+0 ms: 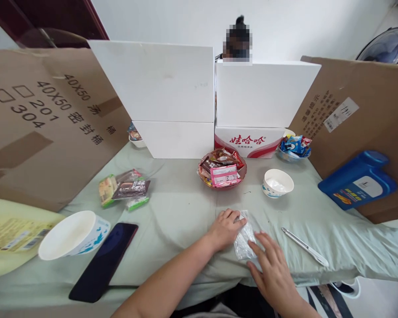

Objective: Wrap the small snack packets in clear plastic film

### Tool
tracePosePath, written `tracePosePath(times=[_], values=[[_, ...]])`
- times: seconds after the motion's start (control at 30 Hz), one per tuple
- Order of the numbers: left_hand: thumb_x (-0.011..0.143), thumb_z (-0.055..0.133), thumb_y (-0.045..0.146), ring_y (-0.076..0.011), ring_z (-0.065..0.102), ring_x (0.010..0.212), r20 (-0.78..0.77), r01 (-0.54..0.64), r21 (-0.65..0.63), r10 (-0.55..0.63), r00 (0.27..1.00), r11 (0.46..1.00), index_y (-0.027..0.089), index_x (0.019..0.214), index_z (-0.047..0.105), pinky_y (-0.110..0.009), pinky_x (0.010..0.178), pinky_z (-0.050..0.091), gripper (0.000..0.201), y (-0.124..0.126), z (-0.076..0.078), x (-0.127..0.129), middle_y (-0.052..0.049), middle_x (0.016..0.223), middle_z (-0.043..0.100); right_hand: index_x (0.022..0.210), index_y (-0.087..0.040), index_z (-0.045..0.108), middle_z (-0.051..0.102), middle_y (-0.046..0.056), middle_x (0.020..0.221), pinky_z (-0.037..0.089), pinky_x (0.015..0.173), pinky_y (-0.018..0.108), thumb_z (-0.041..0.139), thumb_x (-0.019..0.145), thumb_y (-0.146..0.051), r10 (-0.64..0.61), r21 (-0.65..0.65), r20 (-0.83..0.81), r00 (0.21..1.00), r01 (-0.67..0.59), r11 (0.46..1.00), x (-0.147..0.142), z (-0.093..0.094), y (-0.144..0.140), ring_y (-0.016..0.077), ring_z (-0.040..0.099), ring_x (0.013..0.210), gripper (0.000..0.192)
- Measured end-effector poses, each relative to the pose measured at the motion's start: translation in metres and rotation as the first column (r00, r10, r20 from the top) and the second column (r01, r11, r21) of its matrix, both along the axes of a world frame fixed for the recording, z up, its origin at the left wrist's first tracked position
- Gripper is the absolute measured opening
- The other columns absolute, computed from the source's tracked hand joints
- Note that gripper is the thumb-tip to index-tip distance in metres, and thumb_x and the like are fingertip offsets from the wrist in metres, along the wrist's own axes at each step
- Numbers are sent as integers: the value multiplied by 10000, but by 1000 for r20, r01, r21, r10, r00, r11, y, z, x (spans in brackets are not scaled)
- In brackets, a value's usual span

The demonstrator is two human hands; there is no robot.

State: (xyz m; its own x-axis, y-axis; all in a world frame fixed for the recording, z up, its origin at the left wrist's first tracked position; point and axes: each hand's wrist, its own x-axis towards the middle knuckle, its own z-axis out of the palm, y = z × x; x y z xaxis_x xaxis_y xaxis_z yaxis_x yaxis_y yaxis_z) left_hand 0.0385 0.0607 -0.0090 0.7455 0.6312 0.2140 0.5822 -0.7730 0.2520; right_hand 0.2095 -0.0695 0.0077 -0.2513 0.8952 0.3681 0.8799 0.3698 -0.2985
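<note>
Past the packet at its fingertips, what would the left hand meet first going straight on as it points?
Beyond the clear packet, the left hand would probably meet the right-hand white bowl first, though depth is unclear.

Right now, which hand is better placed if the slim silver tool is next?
Right hand, I'd say: it is nearer the slim silver tool, on the same side of the clear packet. The left hand is on the far side.

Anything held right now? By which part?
The left hand is on the upper left of a clear plastic packet, the right hand at its lower right. Whether either grips or just presses can't be told.
</note>
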Motion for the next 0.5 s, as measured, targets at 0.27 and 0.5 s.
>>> tracePosePath(times=[0.27, 0.5], values=[[889, 543, 191, -245, 504, 1042, 79, 22, 2, -22, 997, 1000, 217, 1153, 621, -389, 871, 428, 276, -1, -3, -6, -76, 1153, 606, 1479, -127, 295, 392, 146, 1487, 360, 1057, 451, 634, 784, -397, 126, 16, 294, 948, -136, 991, -20, -35, -18, 307, 350, 1373, 820], [853, 635, 411, -274, 479, 1058, 29, 96, -17, -96, 995, 995, 248, 1251, 576, -418, 888, 407, 434, -4, 6, -5, -90, 1218, 547, 1407, -214, 425, 501, 77, 1419, 412, 1012, 391, 546, 875, -303, 203, -44, 233, 951, -198, 979, 2, -17, -20, 245, 464, 1289, 554]])
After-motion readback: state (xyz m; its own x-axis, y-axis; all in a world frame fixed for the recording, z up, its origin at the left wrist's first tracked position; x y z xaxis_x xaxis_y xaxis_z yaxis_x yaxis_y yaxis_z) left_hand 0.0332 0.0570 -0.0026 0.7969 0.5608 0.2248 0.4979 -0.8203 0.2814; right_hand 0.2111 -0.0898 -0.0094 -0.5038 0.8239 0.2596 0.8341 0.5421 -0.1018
